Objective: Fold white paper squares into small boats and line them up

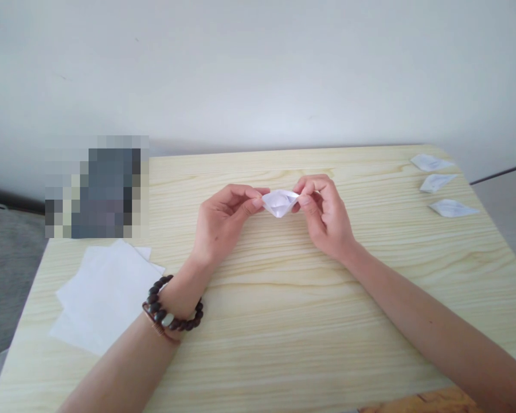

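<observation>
A small folded white paper boat (279, 203) is stretched between my two hands over the middle of the table. My left hand (226, 221) pinches its left tip between thumb and fingers. At the opposite tip, my right hand (325, 213) grips the paper in the same way. The boat's hollow faces me, with a fold showing inside. Whether its underside touches the table I cannot tell.
Three folded paper boats (454, 208) lie at the far right of the wood-grain table (327, 332). Loose white paper sheets (107, 298) overlap at the left, beside my forearm. A pixelated dark object (107, 195) stands behind them. A white wall (275, 74) borders the back edge.
</observation>
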Motion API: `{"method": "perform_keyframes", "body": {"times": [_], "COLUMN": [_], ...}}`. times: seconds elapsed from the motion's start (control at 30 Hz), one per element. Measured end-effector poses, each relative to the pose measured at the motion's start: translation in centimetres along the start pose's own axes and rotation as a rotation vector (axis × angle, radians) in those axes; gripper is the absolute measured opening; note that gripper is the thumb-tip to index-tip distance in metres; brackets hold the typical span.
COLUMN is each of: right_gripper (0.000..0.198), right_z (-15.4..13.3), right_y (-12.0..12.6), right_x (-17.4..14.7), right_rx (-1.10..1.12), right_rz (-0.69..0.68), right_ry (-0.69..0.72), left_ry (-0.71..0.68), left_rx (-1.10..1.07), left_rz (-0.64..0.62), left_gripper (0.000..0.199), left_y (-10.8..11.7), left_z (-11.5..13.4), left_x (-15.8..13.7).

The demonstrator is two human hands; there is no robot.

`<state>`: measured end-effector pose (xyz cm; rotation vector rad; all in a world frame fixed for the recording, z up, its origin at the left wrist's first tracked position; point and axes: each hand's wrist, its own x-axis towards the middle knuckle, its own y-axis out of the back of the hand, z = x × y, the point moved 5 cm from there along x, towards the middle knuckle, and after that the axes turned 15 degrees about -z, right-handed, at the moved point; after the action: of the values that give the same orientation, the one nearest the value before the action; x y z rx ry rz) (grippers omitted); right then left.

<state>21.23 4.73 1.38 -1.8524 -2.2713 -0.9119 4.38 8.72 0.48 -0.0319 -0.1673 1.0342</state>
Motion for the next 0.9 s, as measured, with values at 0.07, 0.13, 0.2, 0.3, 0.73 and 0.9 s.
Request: {"method": "perform_keyframes", "body": {"times": [0.07, 0.13, 0.2, 0.3, 0.73, 0.9], "right_gripper": [0.004, 0.006, 0.008, 0.009, 0.004, 0.006], "right_z": [0.1, 0.2, 0.3, 0.3, -0.6, -0.5], "right_y": [0.1, 0.3, 0.5, 0.6, -0.1, -0.2], "right_x": [0.0, 0.1, 0.0, 0.0, 0.0, 0.0], "right_rx": [0.065, 0.094, 0.097, 0.069, -0.157, -0.179], "right_rz": [0.031, 0.064, 0.095, 0.113, -0.039, -0.066], "right_ry": [-0.010, -0.018, -0.022, -0.017, 0.028, 0.012], "left_ry": [-0.018, -0.020, -0.003, 0.002, -0.167, -0.123], "left_rx": [-0.034, -0.050, -0.042, 0.019, 0.297, 0.449], "left_rz": [0.001, -0.006, -0.009, -0.035, -0.258, -0.205], "left_gripper": [0.020, 0.021, 0.023, 0.023, 0.032, 0.015], "left_y": [-0.1, -0.1, -0.2, -0.2, -0.7, -0.1], "left_z": [0.1, 0.1, 0.1, 0.2, 0.2, 0.5], "left_x": [0.0, 0.0, 0.0, -0.1, -0.6, -0.4]}}
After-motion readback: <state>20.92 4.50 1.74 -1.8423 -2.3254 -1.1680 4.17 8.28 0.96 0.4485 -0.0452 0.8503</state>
